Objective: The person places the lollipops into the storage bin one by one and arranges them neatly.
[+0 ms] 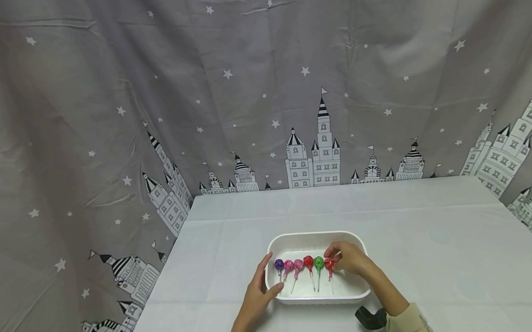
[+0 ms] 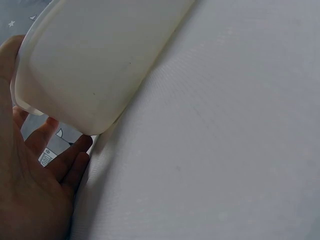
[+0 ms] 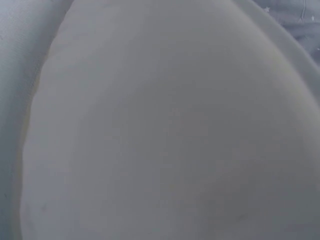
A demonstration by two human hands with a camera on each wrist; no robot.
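A white oval tray (image 1: 312,235) sits on the table near the front and holds a row of several lollipops: purple (image 1: 278,264), two pink (image 1: 288,266), red (image 1: 308,261), green (image 1: 319,263) and another red (image 1: 329,264) at the right end. My right hand (image 1: 345,257) reaches into the tray and pinches the head of that right-end red lollipop. My left hand (image 1: 260,286) lies with straight fingers against the tray's left front corner. In the left wrist view the left hand (image 2: 35,175) lies along the tray's outer wall (image 2: 100,55). The right wrist view shows only the tray's white inside (image 3: 165,130).
The table is covered with a white cloth (image 1: 427,238). A grey curtain (image 1: 245,88) with stars and castles hangs close behind it and along the left side. A black wrist mount (image 1: 370,317) sits on my right forearm.
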